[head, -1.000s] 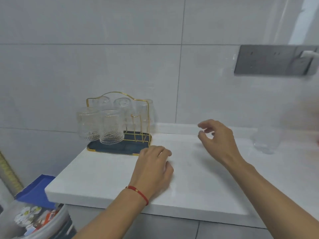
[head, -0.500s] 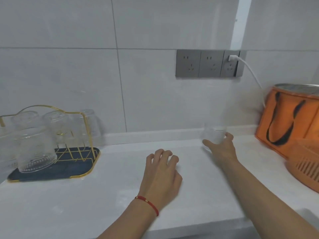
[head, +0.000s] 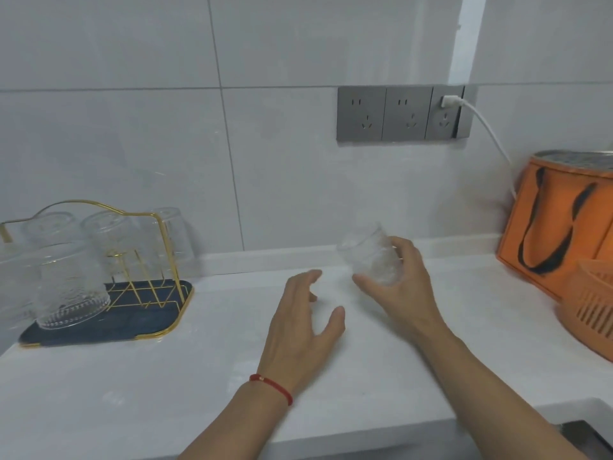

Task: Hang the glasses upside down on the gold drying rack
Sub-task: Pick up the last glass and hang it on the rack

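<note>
My right hand (head: 398, 287) grips a clear textured glass (head: 370, 257), tilted with its mouth toward the upper left, just above the white counter (head: 166, 376). My left hand (head: 302, 323), with a red string at the wrist, hovers open over the counter just left of the glass. The gold drying rack (head: 146, 260) on its dark blue tray (head: 109, 328) stands at the far left. Several glasses hang upside down on it, the nearest one (head: 71, 290) at the front. One gold peg on the rack's right side stands bare.
An orange bag (head: 560, 227) and an orange slatted basket (head: 590, 310) stand at the right. Grey wall sockets (head: 398, 114) with a white plug and cable sit above the counter. A sink corner (head: 583, 436) shows at the bottom right.
My right hand has closed on the glass, lifted it off the counter and tilted it. My left hand has opened and shifted toward it. The view has held to the right.
</note>
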### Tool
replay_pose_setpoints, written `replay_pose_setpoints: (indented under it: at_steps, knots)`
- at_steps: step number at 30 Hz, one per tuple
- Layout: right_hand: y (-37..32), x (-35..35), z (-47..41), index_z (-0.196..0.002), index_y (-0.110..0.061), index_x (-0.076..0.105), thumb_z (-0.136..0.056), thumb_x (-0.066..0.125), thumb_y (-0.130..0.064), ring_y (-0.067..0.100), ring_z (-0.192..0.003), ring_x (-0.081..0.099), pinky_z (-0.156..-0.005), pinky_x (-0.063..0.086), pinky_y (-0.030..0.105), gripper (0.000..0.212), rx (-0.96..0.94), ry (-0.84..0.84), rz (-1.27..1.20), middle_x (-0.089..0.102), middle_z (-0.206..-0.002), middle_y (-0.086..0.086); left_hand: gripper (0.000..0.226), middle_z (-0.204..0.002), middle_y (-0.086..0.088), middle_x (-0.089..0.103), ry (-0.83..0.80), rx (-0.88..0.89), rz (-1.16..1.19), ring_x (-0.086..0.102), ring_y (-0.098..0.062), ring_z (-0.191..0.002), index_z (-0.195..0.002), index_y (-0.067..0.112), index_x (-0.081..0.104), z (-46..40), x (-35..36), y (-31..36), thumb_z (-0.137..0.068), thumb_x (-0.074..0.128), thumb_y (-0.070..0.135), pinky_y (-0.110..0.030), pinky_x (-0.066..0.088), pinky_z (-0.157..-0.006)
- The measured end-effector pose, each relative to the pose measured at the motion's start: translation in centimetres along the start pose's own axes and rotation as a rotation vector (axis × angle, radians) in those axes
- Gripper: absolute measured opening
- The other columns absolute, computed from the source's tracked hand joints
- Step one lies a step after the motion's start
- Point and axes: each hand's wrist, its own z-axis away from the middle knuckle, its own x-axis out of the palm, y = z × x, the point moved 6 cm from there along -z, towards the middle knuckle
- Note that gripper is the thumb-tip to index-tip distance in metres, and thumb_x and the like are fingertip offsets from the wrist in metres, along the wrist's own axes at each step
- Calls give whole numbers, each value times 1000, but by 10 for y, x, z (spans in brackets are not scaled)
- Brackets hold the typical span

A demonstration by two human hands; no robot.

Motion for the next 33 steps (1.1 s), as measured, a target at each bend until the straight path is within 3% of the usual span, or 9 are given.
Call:
replay_pose_setpoints:
  at_steps: [4,7,10,13,18,20,22,26,33]
  knots:
    - [-40,39,37,-127,-46,60,-57,91,-55,0,-116,62,-89,48,13,77,-132,-252,-53,60,-124,-16,94,-130,16,52,17,-275,405,68,-3,-99,-148,43,30,6,-20,-13,-68,73,64,-21,58,-75]
    - [-54,67,59,-135,-51,58,-61,92,-62,-2,-120,62,-93,47,10,81,-142,-405,-99,60,-126,-19,88,-130,3,59,96,-410,505,63,1,-111,-139,39,47,13,-49,-29,-60,78,63,-20,56,-86]
    - [-63,92,71,-137,-56,51,-76,71,-79,3,-115,70,-101,54,31,68,38,-564,-290,64,-131,-17,77,-131,-19,64,151,-498,738,69,-31,-113,-138,14,54,21,-78,-45,-71,82,39,-54,61,-88]
    - [-80,116,75,-130,-40,61,-95,54,-68,23,-102,76,-100,57,52,46,105,-611,-342,78,-115,-3,68,-133,-23,62,152,-484,830,68,-35,-116,-138,7,52,29,-106,-55,-80,79,30,-57,57,-93]
    - [-127,137,63,-130,-48,60,-98,66,-50,16,-89,77,-94,61,39,32,19,-449,-283,66,-106,-4,57,-133,6,65,230,-359,252,64,-7,-115,-137,27,58,45,-169,-76,-87,60,55,-41,53,-100]
    - [-155,138,53,-131,-48,60,-95,72,-45,14,-104,70,-88,58,26,38,-86,-346,-220,65,-114,-5,49,-131,6,65,254,-298,-273,58,-12,-122,-131,22,62,54,-193,-89,-90,55,48,-39,49,-102]
    - [-185,141,45,-134,-47,61,-93,74,-43,9,-112,64,-96,55,34,43,-177,-265,-198,64,-121,-4,50,-139,-3,61,143,-260,-662,50,-22,-133,-131,15,63,60,-197,-102,-89,60,42,-41,42,-109]
    - [-233,157,32,-137,-44,61,-88,72,-46,-1,-111,62,-101,54,36,50,-276,-206,-201,66,-123,-7,59,-158,-2,43,2,-244,-741,32,-22,-148,-142,18,53,64,-185,-120,-92,47,49,-44,20,-124]
    - [-260,223,24,-141,-30,59,-92,69,-44,21,-127,58,-108,46,38,52,-386,-335,31,64,-134,5,59,-153,2,48,-79,-267,-744,35,-19,-145,-145,19,46,65,-180,-126,-94,42,48,-37,16,-123]
